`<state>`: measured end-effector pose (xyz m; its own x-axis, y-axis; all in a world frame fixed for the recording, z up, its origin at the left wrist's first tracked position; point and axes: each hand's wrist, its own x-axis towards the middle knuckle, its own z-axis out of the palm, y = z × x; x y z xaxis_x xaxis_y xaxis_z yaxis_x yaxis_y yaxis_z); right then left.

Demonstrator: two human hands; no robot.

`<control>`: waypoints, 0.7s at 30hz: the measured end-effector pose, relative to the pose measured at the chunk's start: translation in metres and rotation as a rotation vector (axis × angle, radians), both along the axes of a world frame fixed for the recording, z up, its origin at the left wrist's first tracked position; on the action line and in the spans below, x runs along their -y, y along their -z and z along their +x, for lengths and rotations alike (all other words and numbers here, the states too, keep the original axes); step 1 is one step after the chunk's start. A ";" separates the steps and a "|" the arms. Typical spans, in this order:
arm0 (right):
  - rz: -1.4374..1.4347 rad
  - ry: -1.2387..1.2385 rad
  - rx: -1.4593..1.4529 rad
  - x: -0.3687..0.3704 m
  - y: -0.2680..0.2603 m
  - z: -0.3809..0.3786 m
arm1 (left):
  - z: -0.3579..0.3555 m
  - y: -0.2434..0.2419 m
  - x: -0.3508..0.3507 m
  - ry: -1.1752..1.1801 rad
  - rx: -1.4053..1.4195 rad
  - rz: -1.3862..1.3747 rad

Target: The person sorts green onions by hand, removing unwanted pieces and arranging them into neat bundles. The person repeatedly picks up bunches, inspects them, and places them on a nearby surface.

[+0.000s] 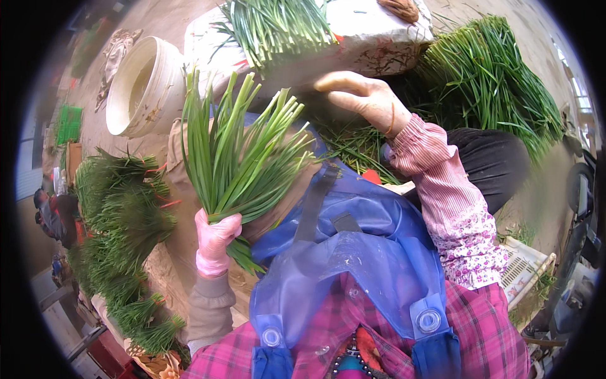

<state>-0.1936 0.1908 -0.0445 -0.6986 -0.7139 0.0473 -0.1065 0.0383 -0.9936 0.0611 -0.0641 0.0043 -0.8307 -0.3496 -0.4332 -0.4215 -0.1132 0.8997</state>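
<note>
My left hand [218, 244], in a thin pink glove, is closed around one end of a bunch of green garlic chives [232, 161]. The pale cut ends fan out upward and to the right, away from my fist. My right hand [371, 97], in a pale glove with an orange-brown band at the wrist, is raised with fingers bent and thumb apart; I see nothing between them. Just beyond it stands a block covered in white sheeting [369, 28], carrying a pile of loose chives [277, 31]. A blue waterproof apron [350, 256] covers my lap.
Left of me, many tied chive bundles [123, 222] are stacked. A white plastic bucket [147, 87] is tilted at upper left. A large chive heap [487, 80] lies at upper right, a white plastic crate [525, 270] at lower right. Another person [57, 213] is at far left.
</note>
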 end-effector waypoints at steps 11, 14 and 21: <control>-0.224 -0.043 0.307 0.045 -0.008 0.024 | -0.004 0.001 -0.005 -0.036 0.043 -0.050; -0.199 -0.096 0.237 0.038 -0.007 0.019 | -0.006 0.001 -0.002 -0.047 0.060 -0.008; 0.069 -0.148 -0.336 0.045 0.001 0.012 | -0.007 0.000 -0.002 -0.036 0.092 -0.018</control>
<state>-0.1816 0.1459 -0.0454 -0.5417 -0.8153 0.2045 -0.4356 0.0642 -0.8978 0.0536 -0.0618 0.0043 -0.7747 -0.3866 -0.5004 -0.4981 -0.1143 0.8595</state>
